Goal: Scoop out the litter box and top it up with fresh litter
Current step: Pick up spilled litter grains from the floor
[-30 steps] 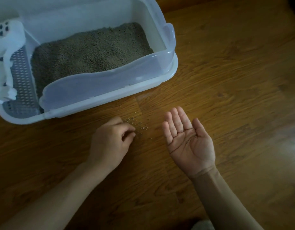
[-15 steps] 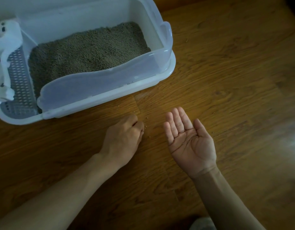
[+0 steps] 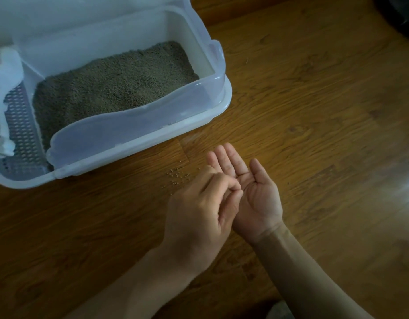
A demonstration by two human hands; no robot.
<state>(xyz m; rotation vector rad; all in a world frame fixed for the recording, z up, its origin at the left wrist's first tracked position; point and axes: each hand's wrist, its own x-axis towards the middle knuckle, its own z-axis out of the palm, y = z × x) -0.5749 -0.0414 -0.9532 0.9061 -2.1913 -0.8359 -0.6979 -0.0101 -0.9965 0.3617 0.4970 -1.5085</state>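
A white translucent litter box [image 3: 139,143] stands on the wooden floor at upper left, filled with grey-brown litter [image 3: 116,81]. Several spilled litter granules [image 3: 178,174] lie on the floor just in front of it. My right hand [image 3: 251,194] lies palm up and flat beside the granules. My left hand [image 3: 198,208] hovers over the inner edge of that palm, thumb and fingertips pinched together as if on a few granules, which are too small to make out.
A grey perforated step [image 3: 21,134] and a white moulded piece [image 3: 7,72] sit at the box's left end. A dark object [image 3: 401,17] cuts into the top right corner. Wooden floor [image 3: 314,111] stretches to the right of the box.
My left hand reached onto the spilled granules, pinched, then lifted right to above my right palm. My right hand stayed palm up.
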